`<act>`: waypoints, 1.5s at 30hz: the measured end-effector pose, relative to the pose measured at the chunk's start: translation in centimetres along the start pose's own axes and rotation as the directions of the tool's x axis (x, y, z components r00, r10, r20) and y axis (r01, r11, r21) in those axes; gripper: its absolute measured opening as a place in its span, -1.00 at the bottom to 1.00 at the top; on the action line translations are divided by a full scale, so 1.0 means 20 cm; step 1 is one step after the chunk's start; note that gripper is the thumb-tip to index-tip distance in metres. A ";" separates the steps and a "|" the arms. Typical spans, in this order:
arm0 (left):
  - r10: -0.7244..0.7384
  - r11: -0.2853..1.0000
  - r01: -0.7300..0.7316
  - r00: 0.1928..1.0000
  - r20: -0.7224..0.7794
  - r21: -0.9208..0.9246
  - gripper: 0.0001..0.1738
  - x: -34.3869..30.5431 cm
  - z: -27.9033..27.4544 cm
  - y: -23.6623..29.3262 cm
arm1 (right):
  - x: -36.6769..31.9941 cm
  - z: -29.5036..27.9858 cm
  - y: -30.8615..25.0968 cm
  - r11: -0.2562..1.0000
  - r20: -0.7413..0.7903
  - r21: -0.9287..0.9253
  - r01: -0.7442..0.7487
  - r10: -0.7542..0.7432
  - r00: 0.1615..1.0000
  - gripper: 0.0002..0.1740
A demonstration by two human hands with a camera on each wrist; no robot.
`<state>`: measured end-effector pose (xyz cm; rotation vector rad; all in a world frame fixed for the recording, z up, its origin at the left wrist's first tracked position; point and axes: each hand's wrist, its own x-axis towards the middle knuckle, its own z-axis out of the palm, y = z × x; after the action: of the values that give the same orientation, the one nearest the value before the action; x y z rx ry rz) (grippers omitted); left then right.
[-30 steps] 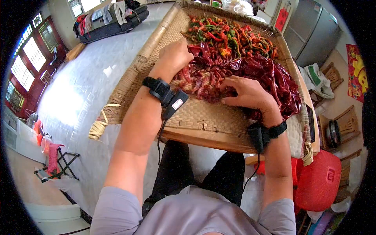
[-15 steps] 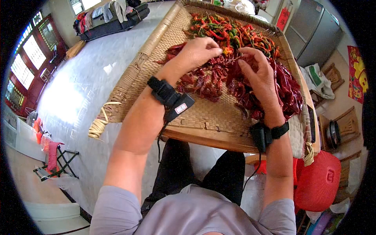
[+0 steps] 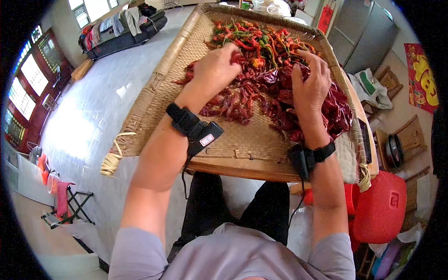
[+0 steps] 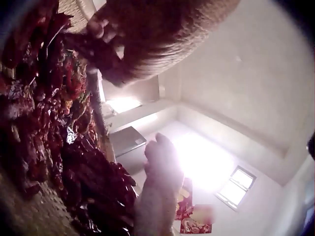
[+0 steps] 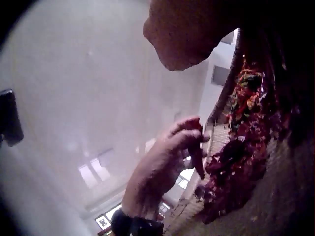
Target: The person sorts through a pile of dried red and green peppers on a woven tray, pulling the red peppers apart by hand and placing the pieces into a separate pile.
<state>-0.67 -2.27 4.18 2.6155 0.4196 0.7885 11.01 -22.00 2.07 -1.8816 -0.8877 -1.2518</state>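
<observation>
My left hand point(image 3: 212, 72) is over the left part of a woven bamboo tray point(image 3: 233, 151), above dried red chilies point(image 3: 235, 105). Between its thumb and fingers it pinches a red chili point(image 5: 197, 160), best seen in the right wrist view. Off to the right, my right hand point(image 3: 311, 88) is above a heap of glossy dark-red dried chilies point(image 3: 340, 109). Its thumb stands apart from its lightly bent fingers, with nothing visible between them. Smaller red, orange and green chilies point(image 3: 261, 39) lie along the tray's far side.
The tray rests on a wooden table point(image 3: 261, 171), its raised rim point(image 3: 156, 74) running along the left. A red plastic container point(image 3: 380, 205) stands below on the right, near wooden chairs point(image 3: 410, 137). Farther back are a grey fridge point(image 3: 359, 35) and a clothes-covered couch point(image 3: 121, 35).
My hands came together over the middle of the chilies, then moved apart: the left goes back leftward with a red chili, the right goes slightly right. The head view has shifted a little.
</observation>
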 end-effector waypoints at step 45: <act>0.242 0.970 -0.230 0.947 0.210 -0.082 -0.69 -0.02 0.12 -0.05 | -0.08 0.07 0.12 0.951 0.538 -0.294 0.100 0.078 0.839 -0.50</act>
<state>0.27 -2.29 1.67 2.6922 0.0205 0.5641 13.22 -22.30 -0.25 -2.5667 -1.0288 -0.8993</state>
